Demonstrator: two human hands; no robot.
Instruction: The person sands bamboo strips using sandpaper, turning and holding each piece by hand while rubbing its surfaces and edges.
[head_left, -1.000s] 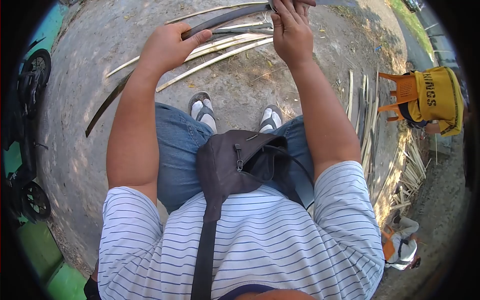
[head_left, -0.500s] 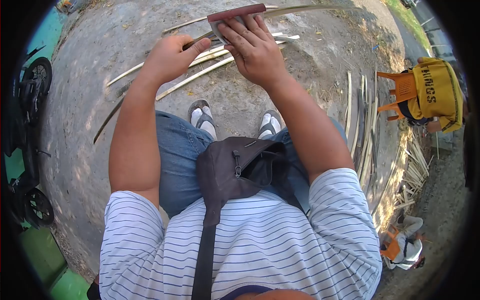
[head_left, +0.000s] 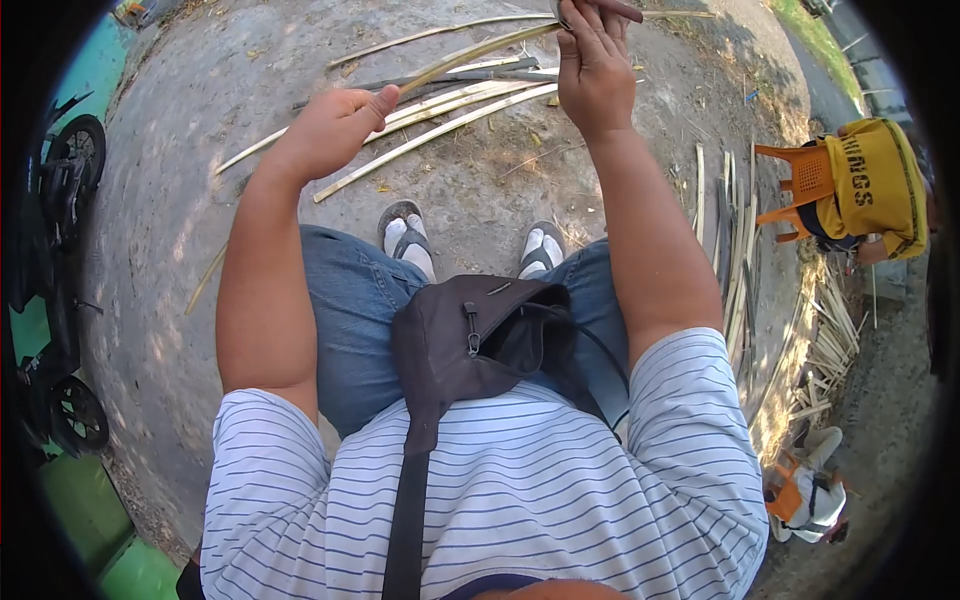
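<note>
My left hand [head_left: 335,130] is closed around a long, thin bamboo strip [head_left: 465,52], its pale side up. One end of the strip [head_left: 207,280] shows past my left forearm, and the other runs to the upper right. At the top edge my right hand [head_left: 598,75] is wrapped around the strip with a reddish-brown sheet of sandpaper [head_left: 622,10], partly hidden by the fingers. On the ground beneath lie several pale strips [head_left: 430,140] and darker ones [head_left: 480,75].
More strips [head_left: 738,260] lie on the right, near an orange chair [head_left: 800,180] with a person in a yellow top [head_left: 875,185]. Another person [head_left: 815,500] sits lower right. A motorcycle [head_left: 60,280] stands left. My sandalled feet [head_left: 408,240] rest on bare ground.
The strip has turned from its dark side to its pale side. My right hand has moved right and up with the sandpaper, from lying flat to wrapped around. My left hand shifted slightly.
</note>
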